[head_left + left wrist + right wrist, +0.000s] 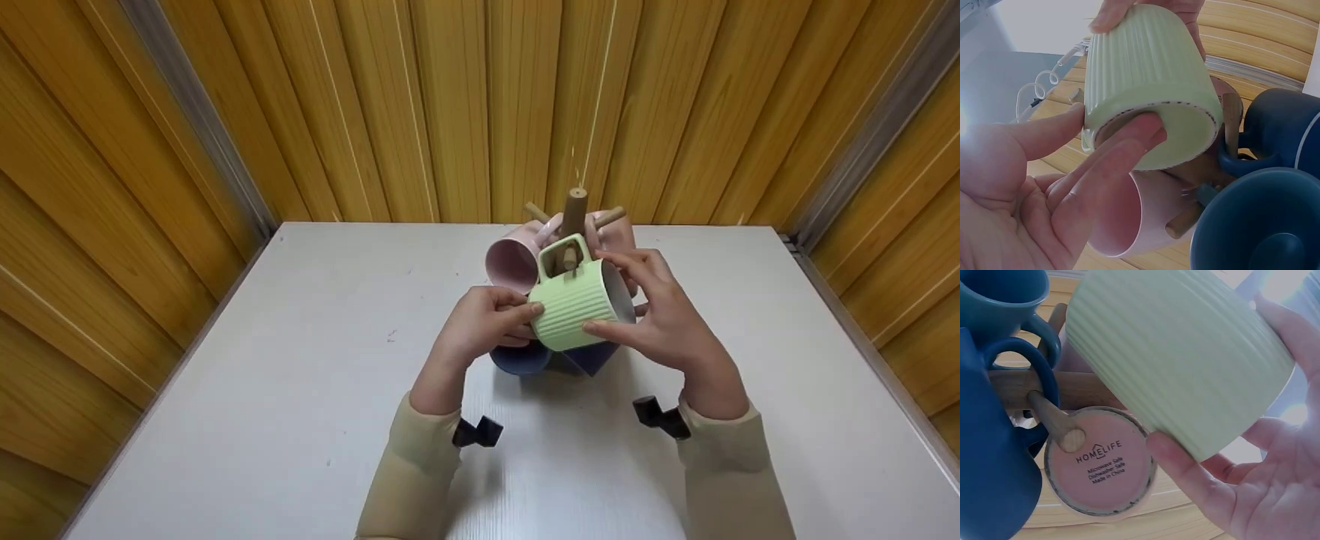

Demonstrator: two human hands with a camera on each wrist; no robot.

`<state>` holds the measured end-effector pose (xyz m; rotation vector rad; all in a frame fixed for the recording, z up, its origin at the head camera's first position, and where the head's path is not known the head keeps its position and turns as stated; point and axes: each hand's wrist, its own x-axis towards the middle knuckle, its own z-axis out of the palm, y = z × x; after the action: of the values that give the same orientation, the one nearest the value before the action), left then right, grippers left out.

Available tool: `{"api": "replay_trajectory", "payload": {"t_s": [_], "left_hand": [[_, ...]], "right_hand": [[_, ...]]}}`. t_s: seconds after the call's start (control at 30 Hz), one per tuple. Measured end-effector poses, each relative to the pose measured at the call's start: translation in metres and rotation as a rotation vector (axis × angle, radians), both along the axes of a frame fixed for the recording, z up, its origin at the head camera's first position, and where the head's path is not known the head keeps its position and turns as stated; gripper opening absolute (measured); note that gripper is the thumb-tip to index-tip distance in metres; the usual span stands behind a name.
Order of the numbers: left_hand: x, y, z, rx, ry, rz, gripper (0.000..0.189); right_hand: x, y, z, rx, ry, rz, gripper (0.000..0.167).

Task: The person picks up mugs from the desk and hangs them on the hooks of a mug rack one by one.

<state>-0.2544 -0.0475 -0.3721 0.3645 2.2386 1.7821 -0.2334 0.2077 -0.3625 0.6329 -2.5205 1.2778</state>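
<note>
A ribbed pale green mug (574,309) is held on its side between both hands, in front of a wooden mug tree (576,214). Its handle points up, close to one of the front pegs (570,259). My left hand (491,324) pinches the base end; in the left wrist view its thumb lies outside and fingertips (1148,132) reach under the recessed bottom. Around the rim end, my right hand (664,322) grips with thumb and fingers on opposite sides. Whether the handle touches the peg, I cannot tell.
Pink mugs hang on the tree, one at left (514,264) and one at right (1100,461). Lower down hang a teal-blue mug (1258,225) and a dark blue mug (994,444). The tree stands on a white table (315,375) before wood-panelled walls (450,112).
</note>
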Motion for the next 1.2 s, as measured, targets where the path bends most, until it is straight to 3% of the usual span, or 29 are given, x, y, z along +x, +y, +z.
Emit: {"api": "replay_trajectory", "payload": {"t_s": [0.43, 0.67, 1.03, 1.13, 1.2], "left_hand": [[-0.007, -0.003, -0.004, -0.026, -0.029, 0.005, 0.027], [-0.01, -0.005, -0.007, -0.05, 0.005, 0.008, 0.03], [-0.008, -0.009, -0.003, -0.073, 0.035, 0.001, 0.03], [-0.007, -0.019, 0.001, -0.089, 0.043, 0.025, 0.032], [-0.006, -0.03, 0.004, -0.107, 0.062, 0.078, 0.033]], "right_hand": [[-0.001, -0.007, -0.002, 0.053, -0.032, -0.02, 0.086], [0.001, -0.011, -0.006, 0.143, 0.031, -0.043, 0.088], [0.002, -0.008, -0.004, 0.185, 0.029, -0.037, 0.098], [0.004, -0.001, -0.001, 0.151, 0.015, -0.044, 0.099], [0.003, 0.007, 0.001, 0.11, 0.018, -0.066, 0.095]]}}
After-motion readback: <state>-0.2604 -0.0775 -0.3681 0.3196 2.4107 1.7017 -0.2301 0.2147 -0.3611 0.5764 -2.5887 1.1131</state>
